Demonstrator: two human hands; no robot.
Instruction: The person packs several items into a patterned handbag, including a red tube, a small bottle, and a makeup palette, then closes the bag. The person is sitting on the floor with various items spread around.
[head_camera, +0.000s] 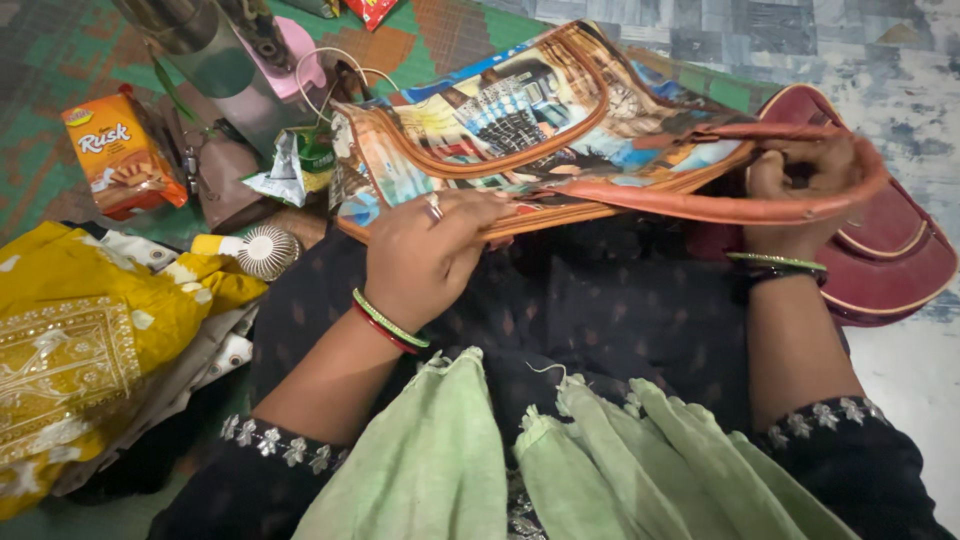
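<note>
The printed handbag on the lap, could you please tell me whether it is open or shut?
Cannot tell for certain. The printed handbag lies flat on its side; the left hand and right hand grip its top edge, hiding the opening.

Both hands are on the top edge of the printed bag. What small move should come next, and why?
Probably pull the two sides of the bag's mouth apart. The left hand pinches the near top edge of the printed bag, and the right hand grips its orange handle at the other end. The mouth looks nearly closed, so the inside is not visible.
</note>
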